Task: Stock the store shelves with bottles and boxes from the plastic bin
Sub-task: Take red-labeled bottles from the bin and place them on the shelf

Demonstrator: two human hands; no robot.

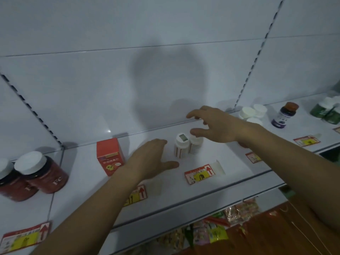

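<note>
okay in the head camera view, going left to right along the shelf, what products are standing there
Two red jars with white lids → red box → two small white bottles → cluster of white-capped bottles → purple bottle with brown cap → green bottles.

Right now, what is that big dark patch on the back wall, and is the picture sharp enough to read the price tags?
Head view: the patch on the back panel is a cast shadow, apparently the person's head. Dim, bluish light; soft focus, so the yellow price tag shows a handwritten number I can't read reliably. Wide-angle distortion bends the shelf edges.
</note>
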